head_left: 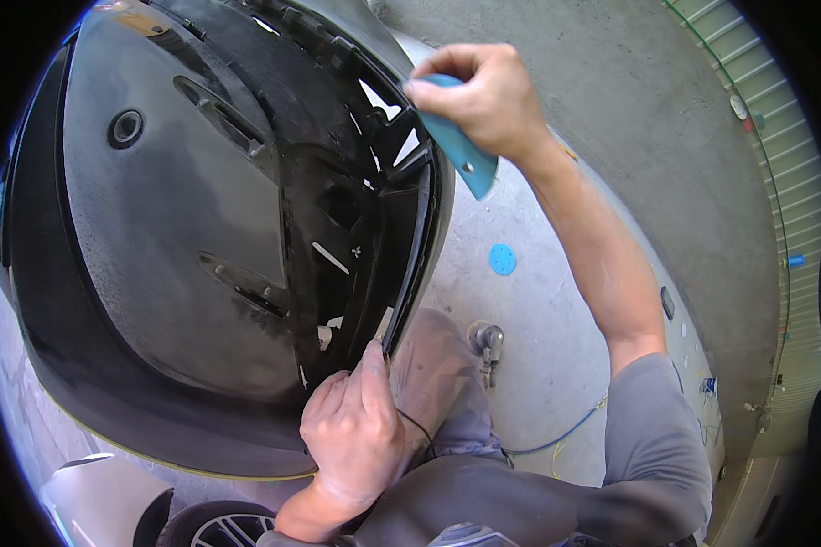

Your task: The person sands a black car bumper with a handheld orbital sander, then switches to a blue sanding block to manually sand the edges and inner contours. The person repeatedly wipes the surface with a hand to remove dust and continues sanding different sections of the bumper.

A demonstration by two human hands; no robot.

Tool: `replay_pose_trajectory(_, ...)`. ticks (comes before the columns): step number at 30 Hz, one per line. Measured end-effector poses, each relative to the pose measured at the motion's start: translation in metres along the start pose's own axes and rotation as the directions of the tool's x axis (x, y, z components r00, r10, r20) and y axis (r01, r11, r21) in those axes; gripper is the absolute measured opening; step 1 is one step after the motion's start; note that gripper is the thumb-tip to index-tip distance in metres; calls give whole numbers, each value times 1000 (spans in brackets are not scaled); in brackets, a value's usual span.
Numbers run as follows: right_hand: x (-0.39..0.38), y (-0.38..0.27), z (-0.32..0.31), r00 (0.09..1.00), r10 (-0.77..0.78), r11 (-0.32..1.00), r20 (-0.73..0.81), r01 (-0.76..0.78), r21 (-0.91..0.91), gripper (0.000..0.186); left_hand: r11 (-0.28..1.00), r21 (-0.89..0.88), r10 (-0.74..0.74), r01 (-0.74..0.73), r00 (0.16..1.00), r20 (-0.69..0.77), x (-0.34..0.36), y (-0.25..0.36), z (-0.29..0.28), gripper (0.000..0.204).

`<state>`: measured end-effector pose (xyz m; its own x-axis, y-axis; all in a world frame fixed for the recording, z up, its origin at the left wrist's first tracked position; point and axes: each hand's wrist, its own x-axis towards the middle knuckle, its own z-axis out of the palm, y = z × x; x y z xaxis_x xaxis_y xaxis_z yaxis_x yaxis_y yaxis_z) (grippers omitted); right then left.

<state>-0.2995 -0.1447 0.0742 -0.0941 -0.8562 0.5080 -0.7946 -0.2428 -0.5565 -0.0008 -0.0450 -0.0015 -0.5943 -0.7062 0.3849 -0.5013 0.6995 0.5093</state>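
Note:
A large dark grey and black plastic car bumper [173, 237], with slots and openings, fills the left half of the view. My right hand [474, 100], at upper middle, is closed on a flat teal pad [461, 159] with a small hole, held against the bumper's right edge. My left hand [356, 424] grips the bumper's right edge lower down, fingertips on the rim beside a pale strip [381, 326]; whether that strip is held is unclear.
A light grey floor lies right of the bumper, with a blue perforated disc [502, 260], a metal air tool [488, 342] and a hose [556, 438]. A white panel [96, 497] and a wheel [223, 529] are at lower left. A ribbed wall [794, 182] curves along the right.

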Motion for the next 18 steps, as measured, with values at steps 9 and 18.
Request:
replay_pose_trajectory(9, 18, -5, -3, 997, -38, 999, 64, 39, -17, 33, 1000, -3, 9, -9, 1000, 4, 1, -1, -1, 21)
replay_pose_trajectory(18, 24, -12, -6, 994, 9, 990, 113, 7, -138, 36, 1000, -8, 15, -15, 1000, 5, 0, -2, -2, 21)
